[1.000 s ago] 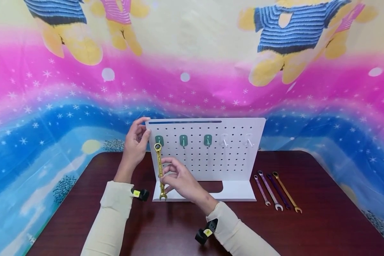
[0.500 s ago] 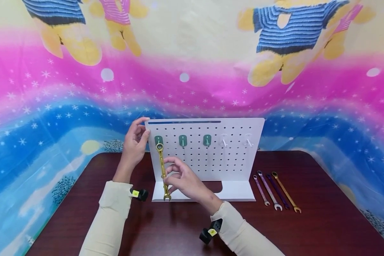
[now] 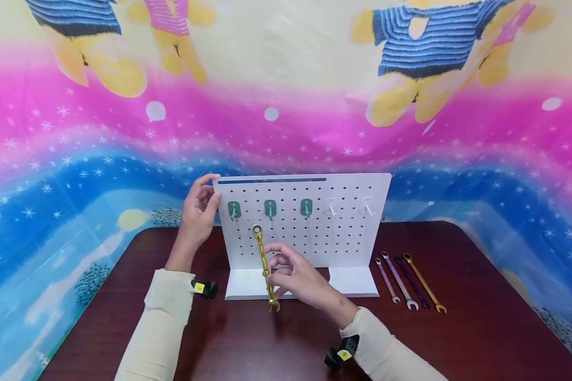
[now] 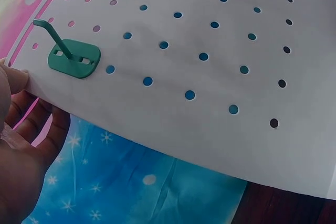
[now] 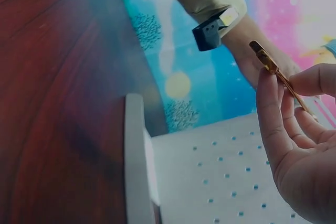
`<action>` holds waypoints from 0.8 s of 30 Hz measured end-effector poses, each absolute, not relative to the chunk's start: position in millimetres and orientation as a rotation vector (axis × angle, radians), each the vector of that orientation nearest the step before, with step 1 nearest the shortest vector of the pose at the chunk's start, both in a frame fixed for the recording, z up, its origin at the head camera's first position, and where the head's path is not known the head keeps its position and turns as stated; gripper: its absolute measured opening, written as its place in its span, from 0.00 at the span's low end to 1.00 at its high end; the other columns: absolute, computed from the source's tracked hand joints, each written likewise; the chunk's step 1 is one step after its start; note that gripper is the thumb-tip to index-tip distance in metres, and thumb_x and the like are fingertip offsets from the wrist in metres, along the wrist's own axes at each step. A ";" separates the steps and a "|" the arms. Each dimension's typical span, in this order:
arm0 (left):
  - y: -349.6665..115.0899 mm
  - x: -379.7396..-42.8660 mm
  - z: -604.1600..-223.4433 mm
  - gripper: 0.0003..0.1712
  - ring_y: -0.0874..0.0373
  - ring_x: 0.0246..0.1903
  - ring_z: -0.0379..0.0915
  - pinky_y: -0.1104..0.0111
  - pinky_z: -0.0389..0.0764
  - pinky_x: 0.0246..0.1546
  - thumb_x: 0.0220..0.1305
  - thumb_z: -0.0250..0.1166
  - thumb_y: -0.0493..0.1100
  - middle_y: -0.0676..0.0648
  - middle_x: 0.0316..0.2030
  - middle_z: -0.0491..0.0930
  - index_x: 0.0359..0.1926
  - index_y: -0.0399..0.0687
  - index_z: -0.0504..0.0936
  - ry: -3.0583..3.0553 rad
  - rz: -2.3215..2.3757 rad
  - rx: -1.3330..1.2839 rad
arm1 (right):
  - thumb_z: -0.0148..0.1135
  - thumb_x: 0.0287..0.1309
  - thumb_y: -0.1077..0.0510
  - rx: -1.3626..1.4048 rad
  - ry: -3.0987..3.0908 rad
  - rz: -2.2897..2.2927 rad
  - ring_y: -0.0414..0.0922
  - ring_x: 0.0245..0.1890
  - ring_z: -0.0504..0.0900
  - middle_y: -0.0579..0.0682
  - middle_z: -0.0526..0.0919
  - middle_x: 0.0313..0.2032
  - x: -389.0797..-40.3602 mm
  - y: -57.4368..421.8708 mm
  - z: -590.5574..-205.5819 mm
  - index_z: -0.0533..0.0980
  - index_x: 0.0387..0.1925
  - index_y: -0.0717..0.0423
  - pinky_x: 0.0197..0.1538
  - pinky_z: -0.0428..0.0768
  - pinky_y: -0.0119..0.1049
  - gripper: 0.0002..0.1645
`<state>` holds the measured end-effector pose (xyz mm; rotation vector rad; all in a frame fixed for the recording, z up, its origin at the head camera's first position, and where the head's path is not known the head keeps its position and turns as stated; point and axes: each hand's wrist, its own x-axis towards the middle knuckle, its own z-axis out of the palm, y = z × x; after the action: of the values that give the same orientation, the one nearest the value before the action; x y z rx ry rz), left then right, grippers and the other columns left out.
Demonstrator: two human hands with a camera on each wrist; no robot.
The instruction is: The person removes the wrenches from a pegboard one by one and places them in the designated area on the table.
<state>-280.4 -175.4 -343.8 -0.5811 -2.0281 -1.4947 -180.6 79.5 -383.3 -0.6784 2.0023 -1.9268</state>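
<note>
My left hand (image 3: 197, 214) grips the upper left edge of a white pegboard stand (image 3: 348, 233), thumb on the front face and fingers at the edge. In the left wrist view a green hook (image 4: 79, 59) sticks out of the board close to that hand. My right hand (image 3: 300, 278) pinches a shiny gold ratcheting combination wrench (image 3: 261, 248) around its lower half. The wrench stands nearly upright in front of the board, ring end up and open end down. In the right wrist view, thumb and fingertips hold the wrench (image 5: 270, 64) near one end.
Two more green hooks, one in the middle left (image 3: 270, 208) and one at the centre (image 3: 306, 207), and two clear hooks (image 3: 331, 206) line the board. Right of it, a small pink wrench (image 3: 387, 280), a pink-silver wrench (image 3: 399, 279), a purple wrench (image 3: 412, 282) and a gold-orange wrench (image 3: 424, 283) lie on the dark table (image 3: 476, 296).
My right hand has carried the gold wrench away from the leftmost green hook, rightward and lower, nearer to me. The left hand keeps its grip on the board's edge.
</note>
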 end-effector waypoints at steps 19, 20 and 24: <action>-178.0 -282.0 -344.7 0.24 0.53 0.44 0.79 0.69 0.79 0.46 0.79 0.57 0.38 0.40 0.46 0.80 0.72 0.54 0.71 -2.014 -1.522 -0.614 | 0.60 0.58 0.72 -0.502 2.094 -1.863 0.49 0.30 0.82 0.69 0.76 0.43 -164.0 181.0 -430.2 0.66 0.67 0.63 0.29 0.85 0.48 0.34; -178.1 -282.4 -344.7 0.24 0.53 0.44 0.79 0.69 0.79 0.46 0.79 0.57 0.37 0.40 0.46 0.80 0.72 0.54 0.71 -2.014 -1.522 -0.615 | 0.60 0.58 0.72 -0.486 2.102 -1.864 0.49 0.31 0.83 0.69 0.76 0.43 -163.1 187.6 -430.8 0.66 0.67 0.63 0.30 0.85 0.48 0.34; -177.7 -282.8 -344.6 0.25 0.52 0.44 0.79 0.69 0.78 0.45 0.78 0.58 0.36 0.39 0.46 0.80 0.72 0.53 0.71 -2.010 -1.520 -0.613 | 0.60 0.59 0.71 -0.415 2.158 -1.849 0.49 0.31 0.82 0.69 0.76 0.43 -159.1 211.4 -433.5 0.67 0.68 0.61 0.29 0.85 0.47 0.34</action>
<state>-282.8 -177.7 -344.6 -0.6130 -2.0101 -1.5199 -159.1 211.4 -433.5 -0.4151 2.1585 -1.8490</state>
